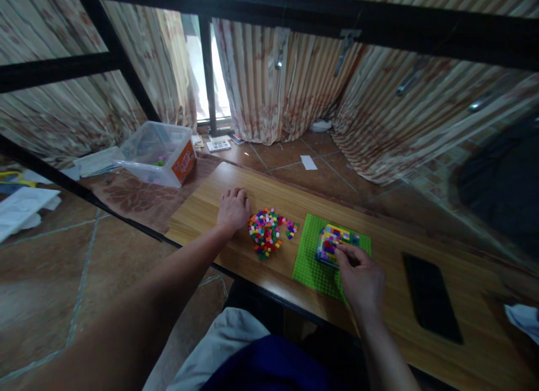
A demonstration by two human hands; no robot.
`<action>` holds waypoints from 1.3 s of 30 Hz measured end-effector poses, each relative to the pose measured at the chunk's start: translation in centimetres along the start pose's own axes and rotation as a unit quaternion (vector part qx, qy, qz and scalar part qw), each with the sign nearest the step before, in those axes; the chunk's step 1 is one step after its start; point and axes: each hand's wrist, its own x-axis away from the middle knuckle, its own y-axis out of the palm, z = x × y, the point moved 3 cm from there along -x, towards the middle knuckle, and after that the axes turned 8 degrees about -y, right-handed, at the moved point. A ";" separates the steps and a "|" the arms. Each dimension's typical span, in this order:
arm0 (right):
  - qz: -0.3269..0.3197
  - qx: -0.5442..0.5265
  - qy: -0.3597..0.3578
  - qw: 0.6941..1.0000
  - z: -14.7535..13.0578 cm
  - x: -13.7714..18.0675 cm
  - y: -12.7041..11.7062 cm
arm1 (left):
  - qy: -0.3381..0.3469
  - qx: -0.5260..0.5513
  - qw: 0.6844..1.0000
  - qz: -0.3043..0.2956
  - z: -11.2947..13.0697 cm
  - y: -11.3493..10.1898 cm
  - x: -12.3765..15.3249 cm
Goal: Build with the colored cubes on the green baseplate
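A green studded baseplate (307,262) lies on the wooden table, carrying a low block built of many-coloured small toy bricks (330,239). My right hand (362,276) is over the near right side of this block, thumb and forefinger pinched together at its top. Whatever the fingertips hold is hidden or too small to make out. To the left of the baseplate is a loose pile of tiny coloured bricks (265,231). My left hand (234,209) rests palm down on the table, just left of the pile, its fingers lying on the wood and holding nothing.
A black phone-like slab (432,298) lies on the table (387,267) right of the baseplate, with crumpled white paper (522,318) at the far right. A clear plastic bin (151,155) stands on the floor beyond the left end. Dark metal bars (269,3) cross the view before curtains.
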 end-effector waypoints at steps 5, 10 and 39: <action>0.004 0.003 -0.029 1.000 -0.2 0.0 0.2 | -0.002 0.000 1.000 -0.005 0.0 0.0 0.0; 0.016 0.029 -0.051 0.998 -0.2 0.3 0.0 | -0.001 0.002 1.000 0.000 0.0 0.0 0.0; -0.095 0.084 -0.256 0.958 -5.4 2.2 9.4 | -0.008 0.016 1.000 -0.002 -0.2 -0.2 0.1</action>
